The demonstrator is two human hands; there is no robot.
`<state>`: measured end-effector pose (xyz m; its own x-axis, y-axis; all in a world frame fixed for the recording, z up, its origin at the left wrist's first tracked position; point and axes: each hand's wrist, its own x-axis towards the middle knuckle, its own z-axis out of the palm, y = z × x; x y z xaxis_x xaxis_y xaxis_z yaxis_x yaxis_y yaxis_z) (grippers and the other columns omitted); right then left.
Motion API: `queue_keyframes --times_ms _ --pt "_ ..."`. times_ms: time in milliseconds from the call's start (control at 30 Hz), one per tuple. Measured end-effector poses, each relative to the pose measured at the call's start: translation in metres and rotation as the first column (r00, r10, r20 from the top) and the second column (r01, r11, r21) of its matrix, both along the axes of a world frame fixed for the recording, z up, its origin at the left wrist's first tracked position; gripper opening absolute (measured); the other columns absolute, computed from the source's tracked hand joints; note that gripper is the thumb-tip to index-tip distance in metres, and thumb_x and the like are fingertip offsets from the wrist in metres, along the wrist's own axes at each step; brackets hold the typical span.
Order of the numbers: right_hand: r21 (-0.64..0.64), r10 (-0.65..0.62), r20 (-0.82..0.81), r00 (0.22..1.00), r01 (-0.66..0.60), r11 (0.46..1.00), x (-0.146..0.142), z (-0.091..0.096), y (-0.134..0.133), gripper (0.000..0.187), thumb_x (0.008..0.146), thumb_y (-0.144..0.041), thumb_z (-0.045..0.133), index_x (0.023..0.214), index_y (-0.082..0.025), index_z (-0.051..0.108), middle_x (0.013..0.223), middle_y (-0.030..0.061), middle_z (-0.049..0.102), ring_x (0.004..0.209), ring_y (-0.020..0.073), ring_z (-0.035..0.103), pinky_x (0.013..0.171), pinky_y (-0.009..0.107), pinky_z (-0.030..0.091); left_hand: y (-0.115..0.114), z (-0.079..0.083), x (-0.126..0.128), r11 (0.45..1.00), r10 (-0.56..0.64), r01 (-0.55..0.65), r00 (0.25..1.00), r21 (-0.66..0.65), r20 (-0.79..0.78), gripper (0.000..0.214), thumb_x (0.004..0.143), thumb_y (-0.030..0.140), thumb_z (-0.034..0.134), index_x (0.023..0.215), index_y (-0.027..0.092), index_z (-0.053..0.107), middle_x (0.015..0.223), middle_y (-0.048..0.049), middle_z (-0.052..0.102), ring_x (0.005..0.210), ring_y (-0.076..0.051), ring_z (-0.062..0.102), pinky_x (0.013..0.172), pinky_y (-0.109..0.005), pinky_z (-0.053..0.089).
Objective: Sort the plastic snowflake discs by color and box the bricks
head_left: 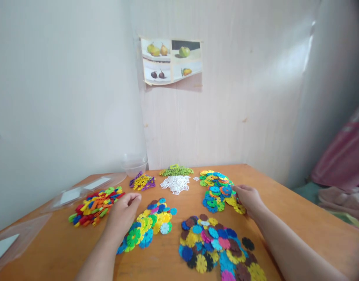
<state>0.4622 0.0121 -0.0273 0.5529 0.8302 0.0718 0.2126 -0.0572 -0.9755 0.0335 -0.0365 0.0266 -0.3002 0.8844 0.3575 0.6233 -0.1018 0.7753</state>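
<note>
My left hand point(123, 212) rests on the wooden table point(285, 207) with its fingers curled, between a heap of red, orange and blue stick pieces point(94, 205) and a pile of blue, yellow and green flower discs point(150, 226). I cannot make out anything in it. My right hand point(248, 197) lies knuckles up at the right edge of another pile of blue, green and yellow discs point(216, 189), fingers bent and touching the discs. A larger pile of darker mixed discs point(217, 246) lies near me between my forearms.
Small heaps of purple-yellow pieces point(142, 181), white square pieces point(176, 183) and green pieces point(176, 170) lie at the back. A clear plastic cup point(134, 164) stands in the corner. Clear plastic bags point(86, 187) lie at the left. Pink fabric point(343, 160) is beyond the table's right edge.
</note>
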Motion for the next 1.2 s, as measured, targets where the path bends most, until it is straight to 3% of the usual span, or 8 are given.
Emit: queue_keyframes --times_ms 133,233,400,533,733,867,1000,1200 --pt "0.054 0.04 0.051 0.998 -0.043 0.998 -0.013 0.007 -0.005 0.034 0.074 -0.049 0.067 0.069 -0.016 0.065 0.052 -0.0013 0.055 0.045 0.0108 0.048 0.042 0.022 0.036 -0.002 0.0 0.003 0.998 -0.049 0.048 0.998 -0.031 -0.032 0.033 0.08 0.048 0.054 0.089 0.02 0.069 0.087 -0.0017 0.076 0.088 -0.024 0.068 0.077 -0.029 0.049" --pt "0.132 0.211 0.029 0.977 -0.213 0.968 -0.032 0.017 -0.017 0.043 0.079 -0.057 0.063 0.072 -0.016 0.066 0.06 0.0022 0.062 0.054 0.0127 0.056 0.049 0.022 0.042 -0.001 -0.004 0.006 0.995 -0.083 0.078 0.994 -0.063 -0.077 0.033 0.082 0.048 0.051 0.087 0.02 0.069 0.084 -0.0017 0.075 0.082 -0.023 0.068 0.072 -0.029 0.048" --pt "0.133 0.553 0.036 0.833 -0.552 0.823 -0.064 0.032 -0.042 0.061 0.083 -0.069 0.056 0.094 -0.012 0.075 0.088 0.0125 0.075 0.081 0.0209 0.068 0.071 0.028 0.052 0.001 -0.01 0.012 0.985 -0.142 0.13 0.984 -0.109 -0.105 0.033 0.083 0.048 0.051 0.088 0.021 0.069 0.086 -0.0015 0.075 0.082 -0.022 0.068 0.069 -0.027 0.047" --pt "0.088 0.709 -0.056 0.703 -0.704 0.704 -0.08 0.03 -0.053 0.065 0.085 -0.071 0.053 0.1 -0.012 0.076 0.098 0.0153 0.076 0.093 0.0248 0.07 0.088 0.037 0.053 0.004 -0.014 0.014 0.98 -0.174 0.159 0.976 -0.118 -0.13 0.032 0.084 0.048 0.05 0.088 0.022 0.069 0.088 -0.0009 0.075 0.084 -0.021 0.069 0.071 -0.026 0.047" --pt "0.05 0.815 0.011 0.579 -0.815 0.578 -0.092 0.023 -0.059 0.064 0.088 -0.07 0.049 0.112 -0.016 0.074 0.115 0.0142 0.072 0.109 0.0285 0.066 0.099 0.044 0.05 0.006 -0.015 0.013 0.978 -0.187 0.172 0.973 -0.117 -0.136 0.033 0.084 0.048 0.05 0.087 0.021 0.069 0.087 -0.0011 0.075 0.083 -0.021 0.068 0.07 -0.026 0.046" --pt "-0.054 0.842 0.213 0.495 -0.855 0.516 -0.099 0.03 -0.066 0.059 0.088 -0.069 0.048 0.104 -0.02 0.078 0.101 0.0065 0.076 0.104 0.0293 0.065 0.097 0.042 0.05 0.005 -0.015 0.013 0.978 -0.191 0.177 0.973 -0.113 -0.131 0.032 0.084 0.047 0.051 0.086 0.021 0.069 0.086 -0.0015 0.074 0.083 -0.021 0.067 0.071 -0.027 0.045" --pt "-0.103 0.881 0.281 0.381 -0.9 0.423 -0.105 0.037 -0.072 0.057 0.091 -0.066 0.044 0.099 -0.021 0.078 0.095 0.0035 0.076 0.098 0.0259 0.066 0.094 0.037 0.051 0.006 -0.016 0.014 0.978 -0.196 0.185 0.973 -0.099 -0.122 0.032 0.084 0.047 0.051 0.086 0.021 0.069 0.085 -0.0018 0.074 0.081 -0.02 0.067 0.07 -0.027 0.045" --pt "-0.105 0.893 0.299 0.337 -0.918 0.382 -0.111 0.039 -0.074 0.057 0.095 -0.063 0.04 0.097 -0.019 0.076 0.098 0.0053 0.075 0.095 0.0237 0.066 0.091 0.034 0.05 0.005 -0.015 0.014 0.973 -0.2 0.183 0.972 -0.138 -0.121 0.032 0.084 0.046 0.051 0.086 0.02 0.069 0.084 -0.0021 0.074 0.079 -0.02 0.066 0.067 -0.026 0.044"
